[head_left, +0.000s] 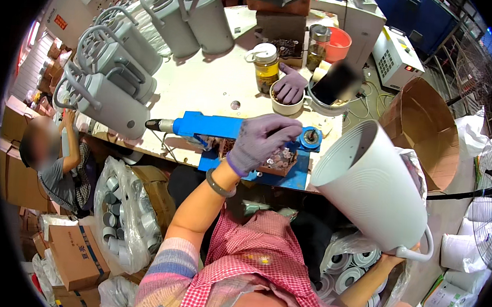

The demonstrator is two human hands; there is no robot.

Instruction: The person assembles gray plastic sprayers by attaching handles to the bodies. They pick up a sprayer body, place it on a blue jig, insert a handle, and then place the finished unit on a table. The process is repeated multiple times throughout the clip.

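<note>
My left hand (262,140), in a thin purple-grey glove, is over a blue bench machine (208,125) with a long arm and a dark tip. Its fingers are pinched together; whatever is between them is too small to make out. Beneath that hand is a tray of small metal pieces (280,162). Off to the right, my bare right hand (390,262) grips a large grey plastic can (376,189) at its base, beside the looped handle. The can is tilted, its open mouth facing up and left. Part of the right hand is hidden by the can.
Several grey handled cans (114,103) line the table's left and back. Near the middle stand a jar of yellow liquid (266,70) and a cup with a spare glove (290,88). Bagged grey rings (338,264) sit below right, beside a cardboard box (422,130). A co-worker (59,170) is at left.
</note>
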